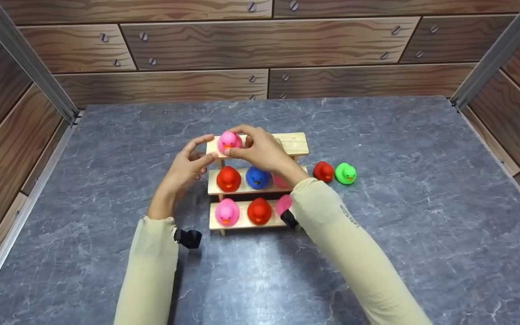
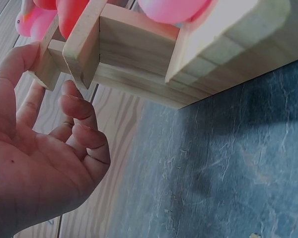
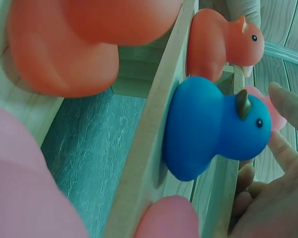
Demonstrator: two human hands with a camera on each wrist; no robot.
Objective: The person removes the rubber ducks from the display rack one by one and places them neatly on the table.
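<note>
A three-tier wooden stand [image 1: 294,143] stands mid-table. On its top shelf, at the left end, a pink rubber duck [image 1: 229,139] is pinched between thumb and index finger of my right hand [image 1: 262,151]. Thumb and index finger of my left hand [image 1: 181,169] grip that shelf's left end; the other fingers curl loosely below. The middle shelf bears a red duck [image 1: 228,179], a blue duck [image 3: 198,129] and a pink one partly hidden by my right wrist. Below sit a pink duck [image 1: 227,212], a red duck [image 1: 259,211] and another pink one, partly covered.
Just right of the stand, a red duck [image 1: 323,171] and a green duck [image 1: 345,173] sit side by side on the grey marbled table [image 1: 422,203]. Wood-plank-patterned walls [image 1: 260,45] enclose the back and sides. Small black cameras [image 1: 188,239] are worn at both wrists.
</note>
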